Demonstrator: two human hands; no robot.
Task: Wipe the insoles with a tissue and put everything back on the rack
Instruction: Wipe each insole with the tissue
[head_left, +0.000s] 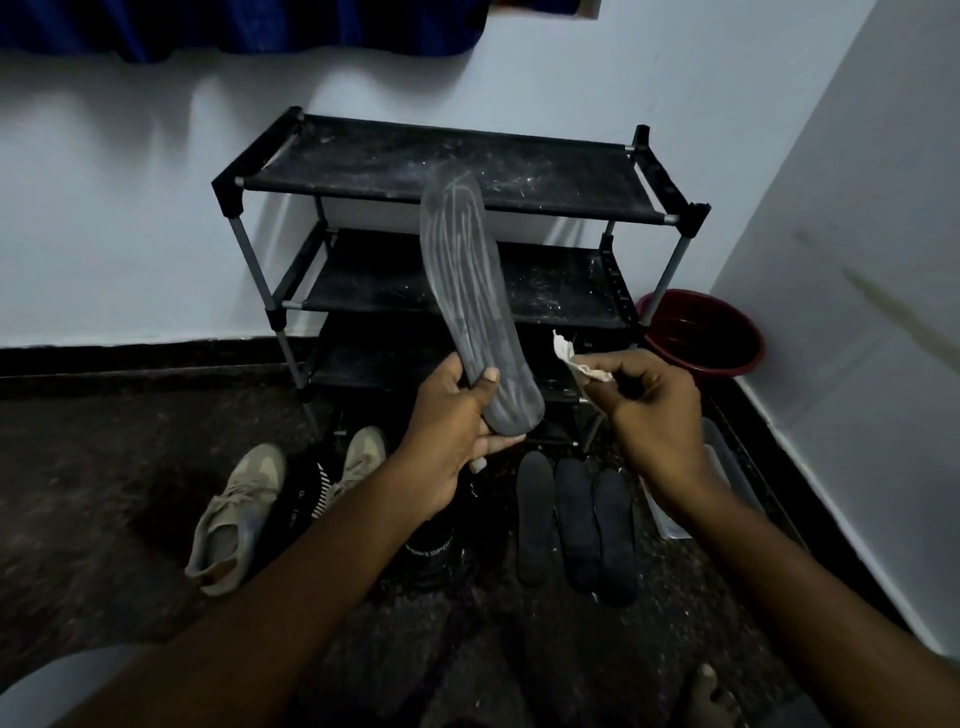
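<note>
Both forearms come in from the bottom edge, left forearm (260, 597) angled up to the right, right forearm (805, 597) angled up to the left, meeting in front of the rack (452, 166). Left hand (447, 441) grips the heel end of a grey insole (467, 291), thumb across its face and fingers curled behind. The insole stands nearly upright and leans slightly left, its toe end up in front of the rack's top shelf, pale streaks on its surface. Right hand (649, 410) is just to the right of the insole and not touching it, fingers curled, pinching a crumpled tissue (571, 358) at the fingertips. The tissue sits just beside the insole's lower edge; can't tell if they touch. Below and between the hands, three dark insoles (576, 519) lie side by side on the floor (104, 467). Left of the left wrist: beige shoes (239, 514) with black shoes (431, 551) among them. Red bucket (701, 338) beyond the right hand, beside the rack's right leg. All rack shelves dusty.
</note>
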